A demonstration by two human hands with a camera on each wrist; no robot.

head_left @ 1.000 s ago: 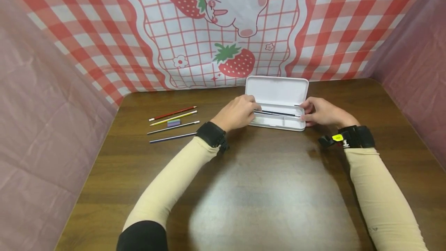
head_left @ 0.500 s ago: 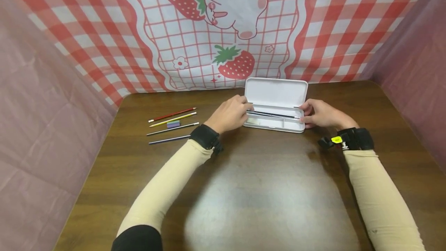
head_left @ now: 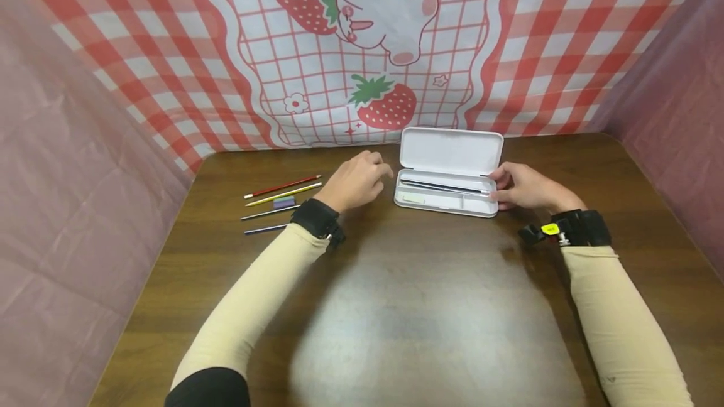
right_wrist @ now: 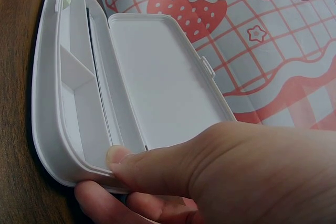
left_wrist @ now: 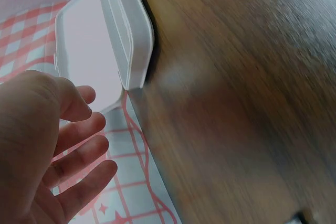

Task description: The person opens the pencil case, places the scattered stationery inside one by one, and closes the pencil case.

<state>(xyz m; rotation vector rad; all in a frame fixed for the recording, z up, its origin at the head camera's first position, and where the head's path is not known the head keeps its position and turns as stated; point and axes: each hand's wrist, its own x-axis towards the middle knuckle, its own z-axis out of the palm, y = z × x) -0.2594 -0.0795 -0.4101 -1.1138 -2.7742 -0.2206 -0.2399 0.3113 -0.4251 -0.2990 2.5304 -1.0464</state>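
Note:
A white pencil case (head_left: 451, 151) lies unfolded at the back of the table, its lid leaning up against the cloth. My right hand (head_left: 526, 186) grips the case's right end, and in the right wrist view the thumb (right_wrist: 152, 169) presses over the rim with fingers outside the wall. Dark slim pencils (head_left: 441, 186) lie along the long rear compartment. A small pale piece (head_left: 413, 198) sits in the front left compartment. Just left of the case hovers my left hand (head_left: 355, 181), holding nothing; its fingers (left_wrist: 86, 153) are loosely bent and spread in the left wrist view.
To the left lie a red pencil (head_left: 283, 187), a yellow pencil (head_left: 277, 196), a purple and green block (head_left: 284, 202), a dark pencil (head_left: 268, 213) and a blue pencil (head_left: 264, 229). My left wrist partly covers the last two. A checked cloth (head_left: 543, 49) hangs behind the wooden table (head_left: 430, 306).
My left hand has let go of the dark pencil inside the case and moved left, out of it. The right hand stays on the case's right end.

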